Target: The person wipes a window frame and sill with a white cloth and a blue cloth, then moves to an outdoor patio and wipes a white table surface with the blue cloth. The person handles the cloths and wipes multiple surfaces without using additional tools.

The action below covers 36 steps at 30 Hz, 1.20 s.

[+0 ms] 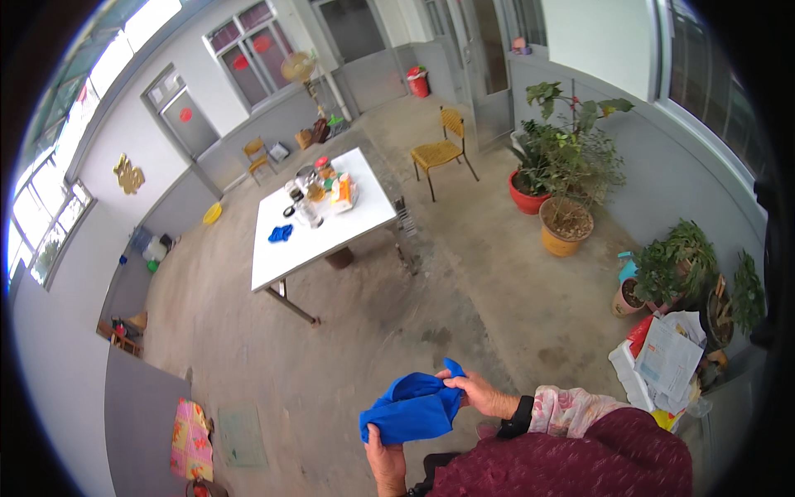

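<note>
A bright blue cloth [415, 417], partly folded, is stretched between my two hands above the concrete floor. My left hand [386, 458] grips its lower left corner, the thumb on top. My right hand [483, 394] pinches the upper right end, where a small blue tip sticks up past the fingers. Farther off stands a white-topped table [335, 245]. On it lies a second, crumpled blue cloth [281, 233], near jars, a clear bottle [308, 214] and an orange and white packet [342, 194].
A yellow woven chair [438, 152] stands beyond the table. Potted plants [566, 227] line the wall at right. Nearer, a white foam box [630, 376] holds papers. A green mat [243, 437] and a pink flowered cloth [191, 440] are at lower left.
</note>
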### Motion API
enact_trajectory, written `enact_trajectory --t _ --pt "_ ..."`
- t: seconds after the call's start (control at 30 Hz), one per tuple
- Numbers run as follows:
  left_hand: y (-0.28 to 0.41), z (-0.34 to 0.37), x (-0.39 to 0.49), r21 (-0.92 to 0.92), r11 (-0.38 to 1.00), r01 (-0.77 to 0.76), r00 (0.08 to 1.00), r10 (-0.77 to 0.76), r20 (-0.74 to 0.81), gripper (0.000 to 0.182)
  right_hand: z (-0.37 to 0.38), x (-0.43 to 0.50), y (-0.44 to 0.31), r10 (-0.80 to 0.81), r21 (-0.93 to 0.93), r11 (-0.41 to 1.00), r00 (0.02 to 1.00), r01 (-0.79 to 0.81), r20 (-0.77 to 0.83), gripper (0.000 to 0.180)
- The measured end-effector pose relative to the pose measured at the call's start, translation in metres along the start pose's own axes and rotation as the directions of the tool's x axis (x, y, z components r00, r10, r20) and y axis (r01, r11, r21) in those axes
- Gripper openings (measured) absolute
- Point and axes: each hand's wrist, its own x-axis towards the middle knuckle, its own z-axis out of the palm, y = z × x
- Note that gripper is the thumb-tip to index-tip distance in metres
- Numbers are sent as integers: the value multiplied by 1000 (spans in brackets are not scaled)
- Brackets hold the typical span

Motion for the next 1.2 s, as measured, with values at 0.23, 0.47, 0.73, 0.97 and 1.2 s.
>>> enact_trajectory --t 0.23,0.47,0.73,0.97,1.2 --pt "41 -24 29 -116 992 -44 999 46 17 56 32 53 9 22 -372 928 1000 -23 -7 65" --pt "91 -82 87 -6 989 145 989 -145 -21 67 115 132 11 102 -587 807 994 -57 44 85" --pt "177 -177 153 55 968 246 968 -248 26 71 278 229 42 306 -227 950 771 -213 559 82" --pt "214 -232 193 -88 961 264 961 -253 115 67 332 285 55 497 -289 868 727 -405 474 73" --pt "230 -261 231 -149 948 282 957 -266 118 58 363 318 72 392 -238 918 821 -318 414 56"
